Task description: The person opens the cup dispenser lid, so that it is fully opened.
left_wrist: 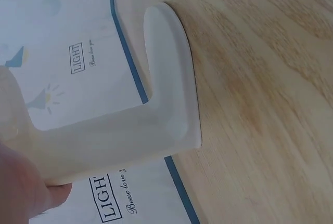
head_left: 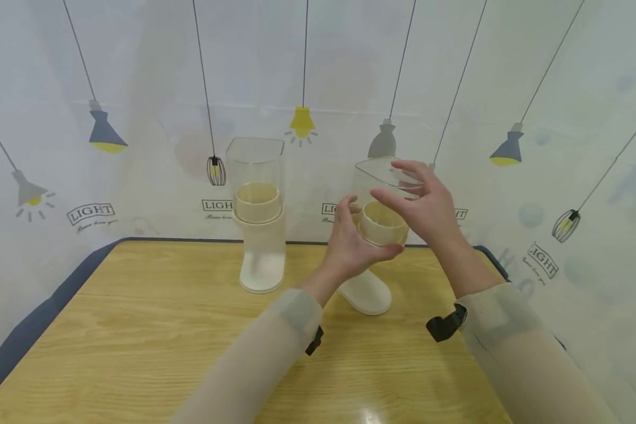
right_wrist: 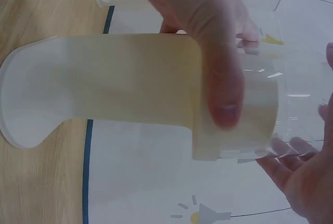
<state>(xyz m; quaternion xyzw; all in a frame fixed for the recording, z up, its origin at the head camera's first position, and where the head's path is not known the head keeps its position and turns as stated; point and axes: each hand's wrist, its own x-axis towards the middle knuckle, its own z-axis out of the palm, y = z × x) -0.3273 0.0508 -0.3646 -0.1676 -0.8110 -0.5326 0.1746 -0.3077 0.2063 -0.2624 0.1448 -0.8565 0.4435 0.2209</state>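
A cream boot-shaped stand (head_left: 368,294) rests with its foot on the table, a clear square-rimmed container (head_left: 376,175) set in its cup-like top. My left hand (head_left: 352,250) grips the stand around its upper collar, thumb across the near side. Around the upper part of the clear container curve the fingers and thumb of my right hand (head_left: 429,206). The left wrist view shows the stand's neck and foot (left_wrist: 174,68) on the wood. In the right wrist view, the left thumb (right_wrist: 226,94) presses the collar, and right fingertips show beside the clear wall.
A matching stand (head_left: 265,259) with its own clear container (head_left: 257,153) stands to the left, near the back edge. Behind the wooden table (head_left: 153,335) hangs a white sheet (head_left: 153,147) printed with lamps. The table has a dark blue edge.
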